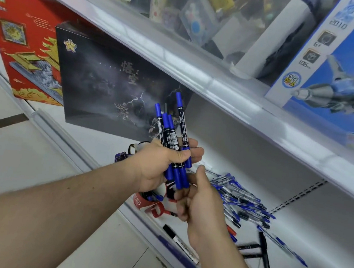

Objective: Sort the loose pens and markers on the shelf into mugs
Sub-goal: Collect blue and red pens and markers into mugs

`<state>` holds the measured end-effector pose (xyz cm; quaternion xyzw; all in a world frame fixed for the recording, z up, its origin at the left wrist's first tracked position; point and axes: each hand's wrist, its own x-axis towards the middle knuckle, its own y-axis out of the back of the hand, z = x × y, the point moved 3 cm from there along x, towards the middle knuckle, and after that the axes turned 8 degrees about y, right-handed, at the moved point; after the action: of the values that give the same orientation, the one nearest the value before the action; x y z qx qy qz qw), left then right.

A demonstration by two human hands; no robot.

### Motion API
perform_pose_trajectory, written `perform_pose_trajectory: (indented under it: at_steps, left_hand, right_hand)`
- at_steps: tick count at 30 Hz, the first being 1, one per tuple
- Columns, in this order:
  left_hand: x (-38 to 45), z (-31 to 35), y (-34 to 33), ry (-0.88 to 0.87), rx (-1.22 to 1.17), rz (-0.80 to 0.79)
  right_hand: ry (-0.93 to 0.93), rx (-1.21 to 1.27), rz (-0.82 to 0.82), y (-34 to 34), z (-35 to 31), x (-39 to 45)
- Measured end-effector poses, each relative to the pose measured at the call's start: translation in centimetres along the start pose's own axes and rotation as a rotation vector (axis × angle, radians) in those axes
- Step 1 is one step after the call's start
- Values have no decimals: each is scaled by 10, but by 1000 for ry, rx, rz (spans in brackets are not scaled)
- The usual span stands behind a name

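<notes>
- Above the lower shelf [288, 234], the left hand [163, 165] grips a bunch of blue-capped markers [172, 137], fingers curled round their middles; how many there are cannot be counted.
- Just below, the right hand [199, 201] has its fingers curled by the markers' lower caps; whether it pinches one cannot be told.
- Beneath the hands a red mug [148, 204] stands half hidden, a dark mug [124, 154] behind the left wrist.
- Loose blue pens [243, 200] lie heaped on the shelf, blurred; black markers [265, 253] lie nearer the edge.
</notes>
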<state>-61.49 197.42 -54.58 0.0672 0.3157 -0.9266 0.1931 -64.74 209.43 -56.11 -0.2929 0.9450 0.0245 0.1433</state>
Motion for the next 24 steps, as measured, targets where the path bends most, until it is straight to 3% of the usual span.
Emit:
perform_pose_trajectory:
  at_steps: [8, 15, 24]
  left_hand:
    - [-1, -4, -22, 71, 29, -21]
    - [-5, -9, -31, 179, 89, -104]
    - [-8, 3, -25, 94, -65, -68]
  right_hand:
    - [154, -44, 51, 15, -6, -9]
    - [444, -441, 20, 26, -16, -10]
    - [284, -238, -10, 35, -3, -13]
